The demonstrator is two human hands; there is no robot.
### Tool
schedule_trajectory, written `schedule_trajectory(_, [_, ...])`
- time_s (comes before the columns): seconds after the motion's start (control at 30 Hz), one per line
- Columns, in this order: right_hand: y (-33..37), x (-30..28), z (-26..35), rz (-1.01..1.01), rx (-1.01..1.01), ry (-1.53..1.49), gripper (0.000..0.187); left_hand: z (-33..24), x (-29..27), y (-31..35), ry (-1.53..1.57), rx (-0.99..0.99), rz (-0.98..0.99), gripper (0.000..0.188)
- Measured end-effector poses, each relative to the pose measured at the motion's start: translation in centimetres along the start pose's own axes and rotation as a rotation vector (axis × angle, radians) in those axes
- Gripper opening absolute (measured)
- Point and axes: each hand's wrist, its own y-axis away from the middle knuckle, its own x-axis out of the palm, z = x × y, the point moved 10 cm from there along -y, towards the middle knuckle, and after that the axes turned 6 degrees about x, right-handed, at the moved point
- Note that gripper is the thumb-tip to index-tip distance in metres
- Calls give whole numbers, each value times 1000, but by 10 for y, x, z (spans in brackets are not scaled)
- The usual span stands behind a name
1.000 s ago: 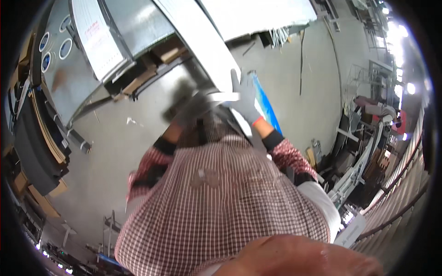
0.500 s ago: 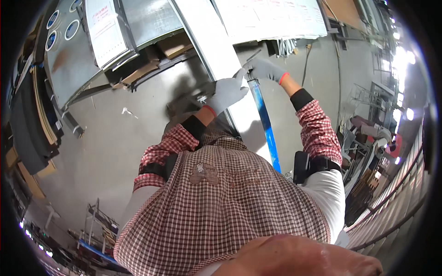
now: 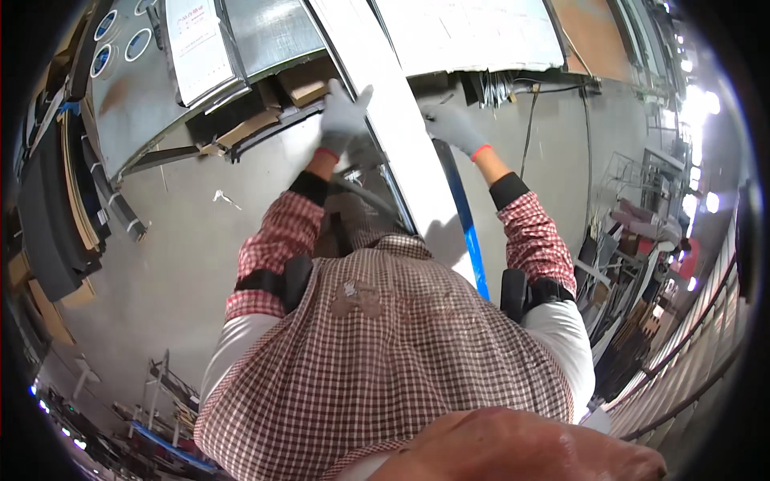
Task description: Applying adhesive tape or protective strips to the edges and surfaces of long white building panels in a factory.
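A long white panel (image 3: 405, 132) is at the middle of the work, running from the person's front straight away and out past the upper edge of the view. Its lengthwise lie seems to suit someone standing at its near end, since both long edges come within reach. The left hand (image 3: 343, 116), in a grey glove, is beside the left edge with its fingers extended and the thumb spread toward the panel; whether it touches is unclear, and nothing shows in its grasp. The right hand (image 3: 454, 128), gloved alike, is at the opposite edge, its fingers bent inward; I cannot tell whether they pinch anything. Such a stance, one hand per side, would serve for steadying or guiding something so long. A blue strip (image 3: 473, 240) follows the panel's right side, below the right hand. Farther out, a grey metal tabletop (image 3: 144, 104) on the left carries a stack topped by a white sheet (image 3: 196, 48), probably laid flat so it will not bend. Cardboard (image 3: 309, 86) is tucked underneath, perhaps to save room. On the right, a broad pale sheet (image 3: 481, 36) lies level, with thin strips (image 3: 492, 90) bunched under its near edge.
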Motion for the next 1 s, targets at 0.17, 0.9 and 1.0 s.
schedule_trajectory(0.17, [106,62,-3,1103,-120,13,26,18,139,139,-31,7,414,91])
schedule_trajectory(0.9, [-33,-28,0,619,87,-131,26,10,-11,83,583,-207,278,45])
schedule_trajectory(1.0, [-52,52,-27,421,-80,-626,23,43,32,33,129,330,-245,37])
